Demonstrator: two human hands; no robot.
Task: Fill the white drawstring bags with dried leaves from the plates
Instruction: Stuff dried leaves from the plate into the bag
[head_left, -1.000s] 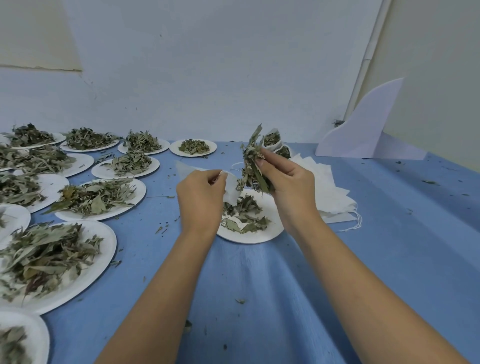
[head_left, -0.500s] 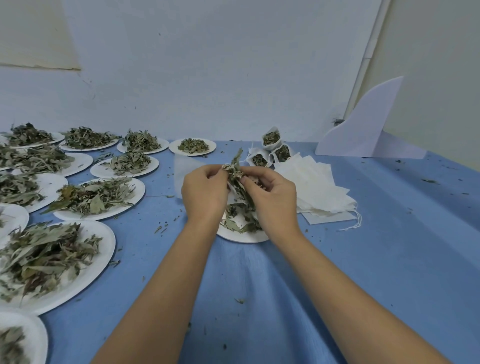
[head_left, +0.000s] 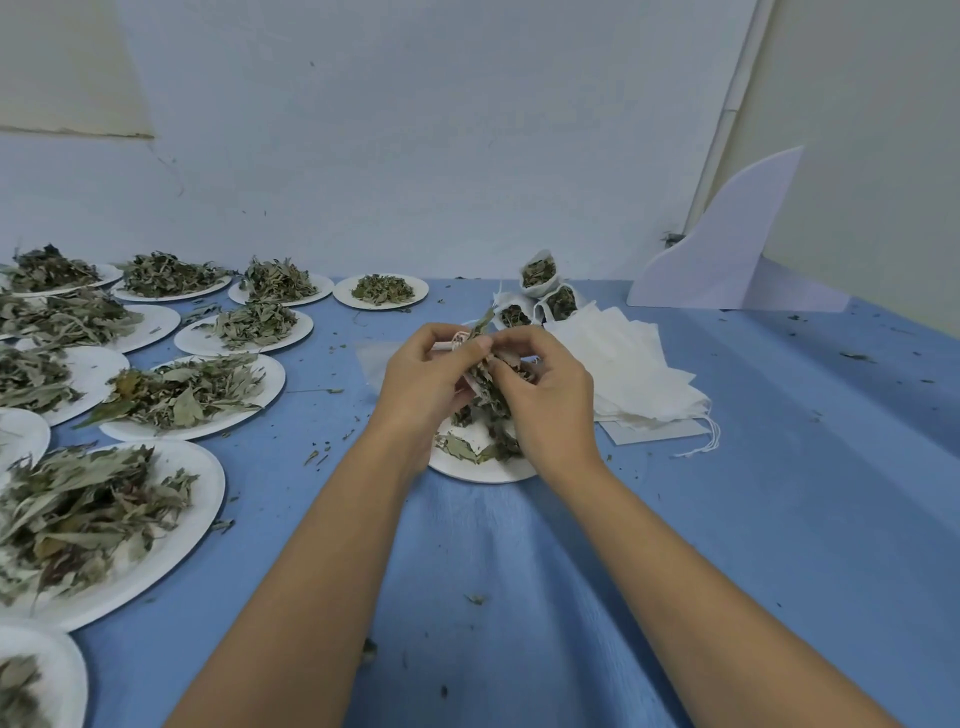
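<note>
Plates (head_left: 205, 512) heaped with leaves (head_left: 78, 514) crowd everything left of the left hand (head_left: 426, 379); stacked empty bags (head_left: 634, 374) sit just right of the right hand (head_left: 545, 400), filled bags (head_left: 540, 291) beyond. Open bench (head_left: 779, 493) farther right. Hands together over a small plate (head_left: 478, 470): left pinches the white bag (head_left: 457, 343) at its mouth, right grips a leaf bunch (head_left: 485, 387).

Pale wall (head_left: 415, 130); blue-clothed table (head_left: 779, 493); white pipe (head_left: 730, 104) in corner; curved white board (head_left: 727, 249).
</note>
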